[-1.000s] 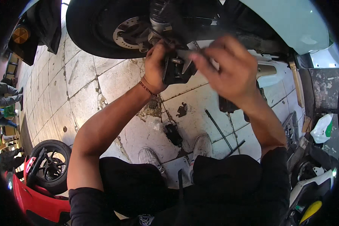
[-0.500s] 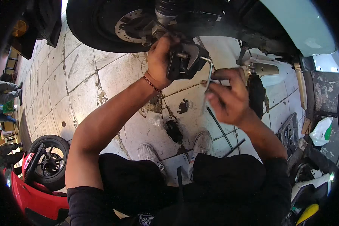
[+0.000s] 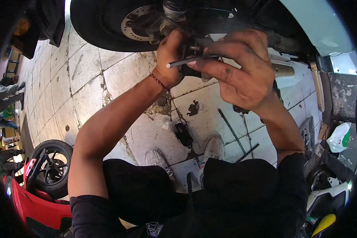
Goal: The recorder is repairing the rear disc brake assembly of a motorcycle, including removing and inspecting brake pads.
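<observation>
Just below the hub of a motorbike wheel, my left hand [image 3: 168,59] is closed round a dark brake caliper [image 3: 191,73]. A hex key [image 3: 183,62] is pinched in the fingers of my right hand [image 3: 248,73]. Its long arm lies across the front of the caliper, and its free end points left toward my left wrist. My right fingers hide the short bent end, so I cannot tell whether it sits in a bolt. Behind my left hand are the perforated brake disc [image 3: 130,27], the black tyre [image 3: 93,33] and the shock absorber [image 3: 175,7].
Between my shoes and the wheel, a small dark metal plate [image 3: 193,108] and a black part [image 3: 182,135] lie on the tiles. A T-handle wrench [image 3: 233,130] is at their right. Red bodywork [image 3: 39,208] and a loose wheel [image 3: 53,170] stand at lower left; a white bag [image 3: 339,139] at right.
My right hand has moved up and left to the caliper. The hex key has turned from hanging down to lying almost level. My left hand keeps its hold.
</observation>
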Action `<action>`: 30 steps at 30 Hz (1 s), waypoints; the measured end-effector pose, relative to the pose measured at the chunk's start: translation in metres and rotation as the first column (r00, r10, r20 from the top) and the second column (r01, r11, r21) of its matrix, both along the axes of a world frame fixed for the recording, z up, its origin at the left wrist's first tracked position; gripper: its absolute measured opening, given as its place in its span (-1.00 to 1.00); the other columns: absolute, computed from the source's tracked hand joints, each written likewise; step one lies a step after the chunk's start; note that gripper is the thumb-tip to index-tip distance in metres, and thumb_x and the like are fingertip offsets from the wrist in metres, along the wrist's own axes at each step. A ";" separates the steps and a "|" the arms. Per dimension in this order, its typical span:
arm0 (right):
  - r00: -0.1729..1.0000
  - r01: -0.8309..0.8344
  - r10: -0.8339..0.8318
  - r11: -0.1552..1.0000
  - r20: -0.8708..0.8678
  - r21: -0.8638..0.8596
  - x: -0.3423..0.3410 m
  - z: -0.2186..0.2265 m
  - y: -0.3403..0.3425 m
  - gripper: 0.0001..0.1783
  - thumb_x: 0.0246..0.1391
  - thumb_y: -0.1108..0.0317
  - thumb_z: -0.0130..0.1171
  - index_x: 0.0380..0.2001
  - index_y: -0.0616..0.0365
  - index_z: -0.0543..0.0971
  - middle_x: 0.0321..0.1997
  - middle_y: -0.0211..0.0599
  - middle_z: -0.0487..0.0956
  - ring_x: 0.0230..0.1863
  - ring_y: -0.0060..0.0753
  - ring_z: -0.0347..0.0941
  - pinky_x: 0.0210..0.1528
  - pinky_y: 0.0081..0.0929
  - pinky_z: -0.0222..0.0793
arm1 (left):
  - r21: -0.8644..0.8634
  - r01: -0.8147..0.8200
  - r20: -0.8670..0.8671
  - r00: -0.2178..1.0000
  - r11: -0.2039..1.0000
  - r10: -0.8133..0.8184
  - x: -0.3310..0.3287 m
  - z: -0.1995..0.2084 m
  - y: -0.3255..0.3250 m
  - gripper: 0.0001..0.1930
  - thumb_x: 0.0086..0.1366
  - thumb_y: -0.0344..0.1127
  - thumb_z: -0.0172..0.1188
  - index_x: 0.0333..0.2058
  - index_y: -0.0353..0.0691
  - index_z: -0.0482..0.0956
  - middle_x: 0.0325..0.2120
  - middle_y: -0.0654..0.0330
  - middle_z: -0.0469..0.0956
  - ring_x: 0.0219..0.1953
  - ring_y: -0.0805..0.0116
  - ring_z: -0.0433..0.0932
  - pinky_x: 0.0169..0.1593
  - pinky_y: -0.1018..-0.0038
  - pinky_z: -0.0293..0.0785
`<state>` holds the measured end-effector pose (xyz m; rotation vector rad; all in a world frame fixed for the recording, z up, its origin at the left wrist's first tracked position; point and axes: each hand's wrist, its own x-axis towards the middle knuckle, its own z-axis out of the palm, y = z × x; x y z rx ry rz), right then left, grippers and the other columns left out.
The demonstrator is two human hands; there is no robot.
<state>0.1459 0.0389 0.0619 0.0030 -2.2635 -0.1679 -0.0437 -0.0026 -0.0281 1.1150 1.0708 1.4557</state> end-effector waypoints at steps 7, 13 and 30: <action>0.937 -0.274 -0.071 0.457 -0.342 -0.846 0.015 -0.021 -0.033 -0.78 0.15 0.37 0.23 -0.15 0.18 0.52 -0.23 -0.26 0.58 -0.26 -0.36 0.52 -0.27 -0.38 0.48 | 0.020 0.023 0.495 0.869 1.000 -0.030 -0.005 -0.012 0.004 -0.54 0.41 0.00 -0.06 0.01 -0.29 0.44 -0.12 0.05 0.57 -0.12 0.24 0.60 0.00 0.34 0.56; 0.923 -0.367 -0.184 -0.691 -0.339 -0.622 0.005 -0.010 -0.035 -0.73 0.25 0.25 0.16 -0.14 0.23 0.48 -0.26 -0.24 0.63 -0.25 -0.30 0.63 -0.16 -0.31 0.62 | -0.019 -0.029 0.374 0.927 0.999 0.034 0.003 -0.012 0.006 -0.52 0.39 0.04 -0.08 0.02 -0.26 0.44 -0.15 0.05 0.58 -0.11 0.20 0.60 0.01 0.31 0.55; 0.908 -0.419 -0.126 -0.265 -0.399 -0.868 0.010 -0.014 -0.042 -0.70 0.30 0.34 0.08 0.04 0.18 0.39 -0.22 -0.17 0.64 -0.17 -0.29 0.61 -0.01 -0.18 0.56 | 0.032 -0.063 0.532 0.846 0.998 0.036 0.004 -0.013 0.002 -0.65 0.39 -0.14 -0.07 -0.12 -0.31 0.51 -0.25 0.11 0.58 -0.18 0.31 0.61 -0.09 0.37 0.60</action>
